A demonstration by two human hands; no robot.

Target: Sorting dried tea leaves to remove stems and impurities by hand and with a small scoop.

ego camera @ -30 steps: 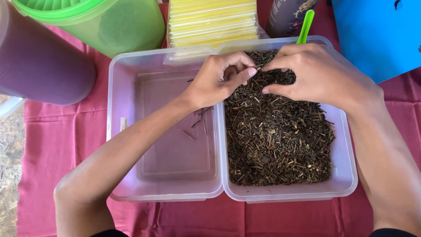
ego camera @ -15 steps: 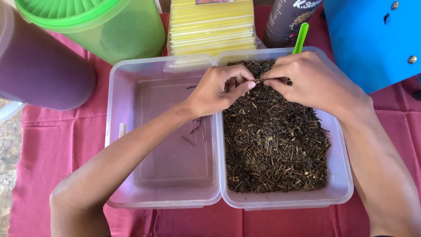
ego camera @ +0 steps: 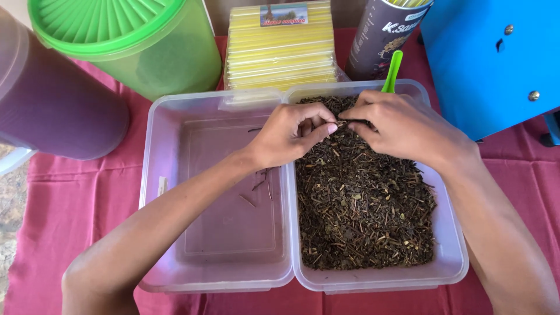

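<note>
Two clear plastic tubs sit side by side on a red cloth. The right tub (ego camera: 455, 256) is filled with dark dried leaves and stems (ego camera: 361, 216). In the left tub (ego camera: 157, 151) lie only a few thin stems (ego camera: 259, 189). Both hands meet over the far end of the right tub. My left hand (ego camera: 289, 134) and my right hand (ego camera: 402, 125) pinch the two ends of one thin dark twig (ego camera: 344, 122) between their fingertips.
A green scoop handle (ego camera: 392, 71) sticks up from the leaves at the back. Behind the tubs stand a green lidded container (ego camera: 134, 41), a stack of yellow packets (ego camera: 280, 46) and a dark canister (ego camera: 379, 35). A purple container (ego camera: 52, 105) is at left, a blue metal box (ego camera: 496, 58) at right.
The hands have stayed together over the far end of the right tub, fingertips working on a twig. The camera view has shifted slightly.
</note>
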